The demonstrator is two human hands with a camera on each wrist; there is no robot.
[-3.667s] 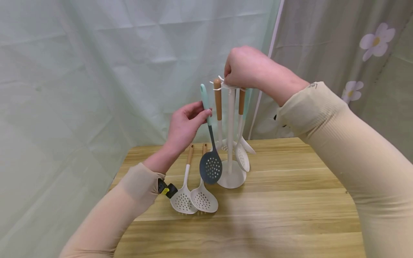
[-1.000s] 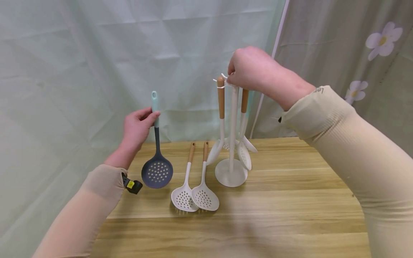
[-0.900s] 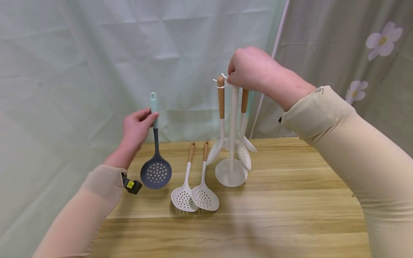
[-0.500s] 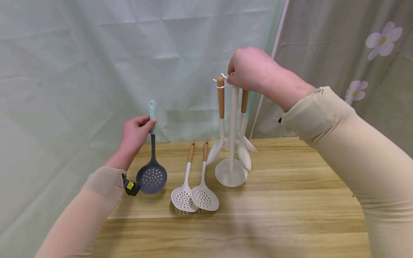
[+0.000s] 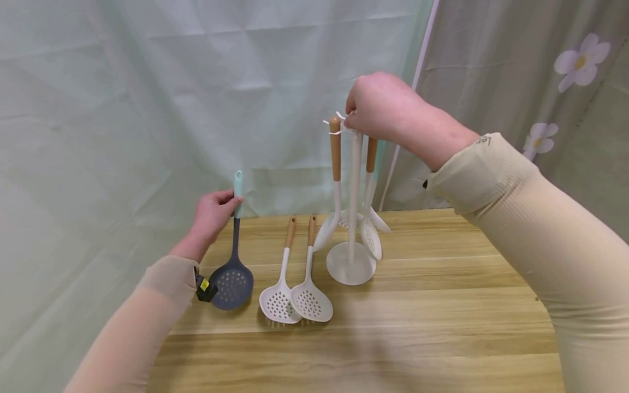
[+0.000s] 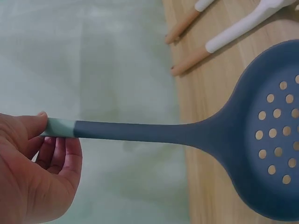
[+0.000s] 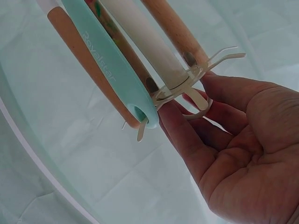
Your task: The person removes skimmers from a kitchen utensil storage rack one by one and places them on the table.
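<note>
**Dark skimmer at the desk's left, rack steadied on the right**

At the left we hold the dark skimmer (image 5: 231, 273) in our left hand (image 5: 211, 215), thumb and fingers pinching the pale green end of its handle. The skimmer stands nearly upright with its perforated bowl low over the left part of the wooden desk (image 5: 393, 327); we cannot tell whether the bowl touches the wood. Just to its right, two white skimmers (image 5: 295, 300) with wooden handles lie side by side on the desk, bowls towards us. Further right stands the white utensil rack (image 5: 351, 262), its round base on the desk, with several wooden-handled utensils hanging from its hooks. Our right hand (image 5: 380, 106) is curled round the rack's top, fingers (image 7: 187, 140) touching the hook ring.
</note>
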